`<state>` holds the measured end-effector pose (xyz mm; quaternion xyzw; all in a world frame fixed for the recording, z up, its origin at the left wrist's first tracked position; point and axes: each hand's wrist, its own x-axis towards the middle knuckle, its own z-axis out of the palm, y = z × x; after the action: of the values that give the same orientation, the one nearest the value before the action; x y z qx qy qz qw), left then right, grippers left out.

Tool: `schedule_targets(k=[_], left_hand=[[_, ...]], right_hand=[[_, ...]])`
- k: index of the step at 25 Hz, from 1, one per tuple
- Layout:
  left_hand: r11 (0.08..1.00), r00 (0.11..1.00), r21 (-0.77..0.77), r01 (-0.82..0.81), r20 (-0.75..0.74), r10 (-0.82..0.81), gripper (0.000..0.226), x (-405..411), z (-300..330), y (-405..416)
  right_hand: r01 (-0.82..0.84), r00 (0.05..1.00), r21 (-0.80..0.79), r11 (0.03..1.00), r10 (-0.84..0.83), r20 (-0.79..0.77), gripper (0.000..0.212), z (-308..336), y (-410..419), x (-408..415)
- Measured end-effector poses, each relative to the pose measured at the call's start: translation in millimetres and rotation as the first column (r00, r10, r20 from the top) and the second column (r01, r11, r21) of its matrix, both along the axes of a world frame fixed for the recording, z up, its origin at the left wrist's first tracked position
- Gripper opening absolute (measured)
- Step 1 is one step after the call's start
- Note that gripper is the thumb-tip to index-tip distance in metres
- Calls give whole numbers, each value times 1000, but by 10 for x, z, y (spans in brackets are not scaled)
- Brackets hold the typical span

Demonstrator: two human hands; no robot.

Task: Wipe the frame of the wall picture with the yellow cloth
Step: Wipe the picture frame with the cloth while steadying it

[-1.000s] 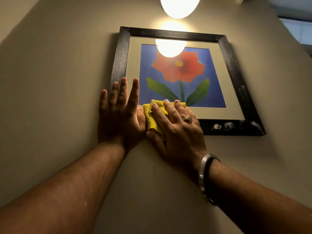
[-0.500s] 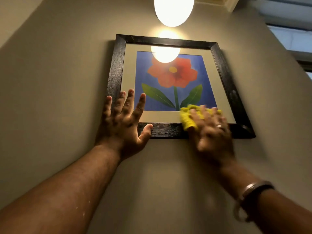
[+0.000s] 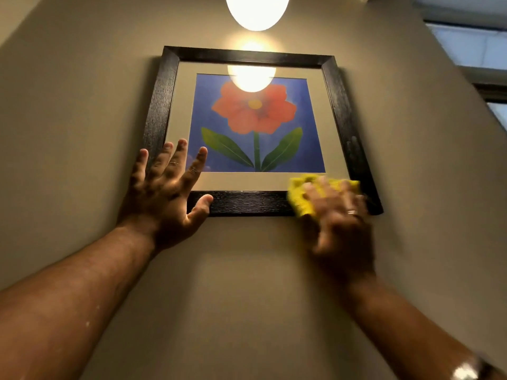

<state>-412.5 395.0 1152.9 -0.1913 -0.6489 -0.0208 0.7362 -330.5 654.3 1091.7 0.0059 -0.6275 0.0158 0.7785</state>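
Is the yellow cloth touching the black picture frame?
Touching. The head view shows the right hand pressing the yellow cloth flat over the bottom rail of the black frame, near its right corner, with no gap.

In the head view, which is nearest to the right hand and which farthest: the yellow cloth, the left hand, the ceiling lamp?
1. Yellow cloth, under the right hand, at the frame's lower right.
2. Left hand, at the lower left corner.
3. Ceiling lamp, top centre.
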Motion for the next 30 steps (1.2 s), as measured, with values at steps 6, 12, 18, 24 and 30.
schedule_targets(k=[6, 12, 18, 24, 30], left_hand=[[1000, 1000, 4, -6, 10, 6, 82, 20, 1, -2], [1000, 1000, -6, -6, 16, 6, 82, 52, -19, 11], [1000, 1000, 1, 1, 12, -1, 82, 58, -34, 4], [1000, 1000, 5, -6, 7, 6, 82, 38, -23, 26], [1000, 1000, -17, -22, 3, 22, 81, -2, 1, -30]], right_hand=[[156, 988, 69, 985, -155, -21, 44, -108, 424, 167], [205, 979, 148, 967, -202, -40, 39, -26, -47, 95], [296, 954, 115, 948, -300, 22, 28, 37, 437, 376], [233, 968, 67, 970, -238, 83, 24, 100, -84, 326], [143, 975, 392, 909, -197, 101, 38, 223, -600, 41]])
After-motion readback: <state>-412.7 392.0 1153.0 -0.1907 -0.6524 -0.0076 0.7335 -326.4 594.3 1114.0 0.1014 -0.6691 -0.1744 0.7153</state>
